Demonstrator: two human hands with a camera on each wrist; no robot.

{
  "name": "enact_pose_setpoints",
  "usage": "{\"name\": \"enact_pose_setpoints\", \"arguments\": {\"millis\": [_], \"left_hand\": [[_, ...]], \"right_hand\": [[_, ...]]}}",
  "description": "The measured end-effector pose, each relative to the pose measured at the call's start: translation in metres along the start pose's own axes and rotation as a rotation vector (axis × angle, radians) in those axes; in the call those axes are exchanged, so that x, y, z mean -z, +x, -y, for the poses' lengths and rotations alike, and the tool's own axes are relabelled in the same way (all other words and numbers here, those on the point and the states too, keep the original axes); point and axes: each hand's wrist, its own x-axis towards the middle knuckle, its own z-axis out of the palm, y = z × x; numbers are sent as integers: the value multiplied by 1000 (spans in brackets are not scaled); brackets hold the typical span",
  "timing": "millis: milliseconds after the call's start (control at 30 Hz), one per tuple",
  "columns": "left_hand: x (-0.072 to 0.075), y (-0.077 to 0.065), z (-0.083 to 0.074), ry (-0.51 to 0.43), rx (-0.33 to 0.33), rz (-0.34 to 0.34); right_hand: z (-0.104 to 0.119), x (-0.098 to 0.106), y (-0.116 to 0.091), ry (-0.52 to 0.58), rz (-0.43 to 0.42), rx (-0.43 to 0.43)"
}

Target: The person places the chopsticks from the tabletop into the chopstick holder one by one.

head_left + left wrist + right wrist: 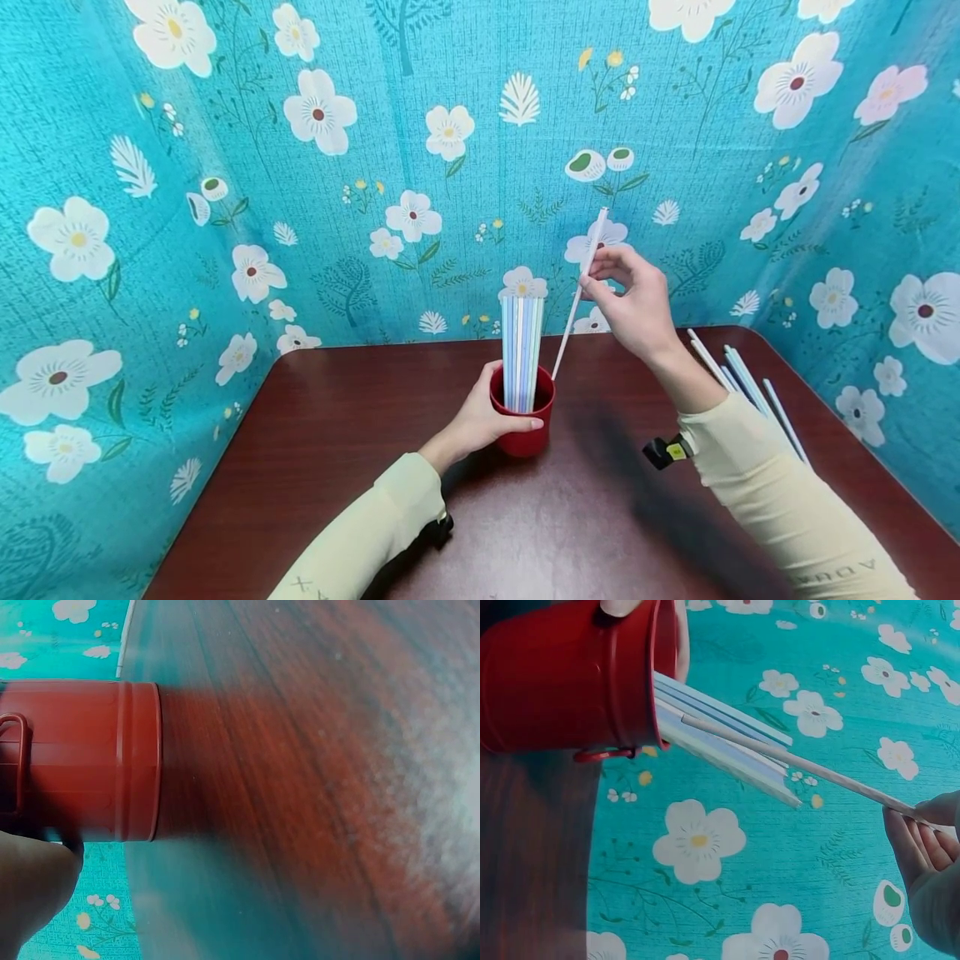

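A small red bucket [523,442] with a ring on its side stands upright on the table. My left hand [480,419] grips it around the side, thumb across the front just under the rim. Inside, a bundle of pale blue, green and white straws [522,350] stands upright. To the right and above, my right hand [633,300] pinches one pale pinkish-white straw [573,321] near its upper part. That straw slants, its lower end close to the bucket's right rim in the head view. The right wrist view shows the held straw [802,763] passing in front of the bundle.
Several more pastel straws [750,385] lie at the right of the dark brown table [337,417], partly hidden by my right sleeve. A turquoise flowered cloth [480,192] hangs behind the table and along both sides.
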Motion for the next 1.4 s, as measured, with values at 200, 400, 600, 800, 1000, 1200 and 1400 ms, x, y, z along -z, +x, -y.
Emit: {"name": "enact_pose_setpoints", "arguments": {"millis": [200, 400, 600, 800, 1000, 1200, 1400], "left_hand": [[-1, 0, 0, -7, 15, -2], [0, 1, 0, 0, 18, -2], [1, 2, -2, 1, 16, -1], [1, 1, -2, 14, 21, -5], [0, 2, -2, 19, 13, -10], [0, 2, -2, 27, 9, -12], [-1, 1, -2, 23, 15, -6]], "right_hand": [[-8, -8, -6, -59, 26, -30], [-18, -14, -10, -115, 47, -51], [-28, -24, -18, -203, 115, -53], [-38, -31, -26, -201, 164, -88], [-43, -35, -33, -184, 203, -120], [-50, -39, -38, -214, 217, -130], [-54, -42, -44, -233, 229, -145]]}}
